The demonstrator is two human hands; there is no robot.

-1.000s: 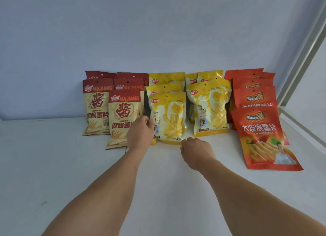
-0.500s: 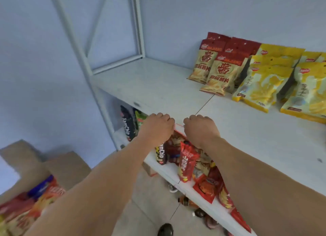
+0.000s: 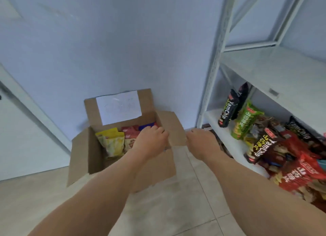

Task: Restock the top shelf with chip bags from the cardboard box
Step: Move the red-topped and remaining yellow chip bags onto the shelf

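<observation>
1 cardboard box (image 3: 121,158) stands open on the floor (image 3: 176,209) against the wall, left of the shelf rack (image 3: 214,62). Inside it show 2 yellow chip bags (image 3: 112,142) and some red ones. The left hand (image 3: 151,140) hovers over the box, the right hand (image 3: 202,140) beside its flap; neither grip holds anything, fingers loosely curled.

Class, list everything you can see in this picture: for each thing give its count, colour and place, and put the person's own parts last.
cardboard box: one, brown, open, on the floor by the wall
paper sheet: one, white, on the box's rear flap
chip bags in the box: several, yellow, red, blue
shelf rack: one, white, right
snack bags on the lower shelf: many, black, green, red
left hand: one, over the box
right hand: one, beside the box flap
</observation>
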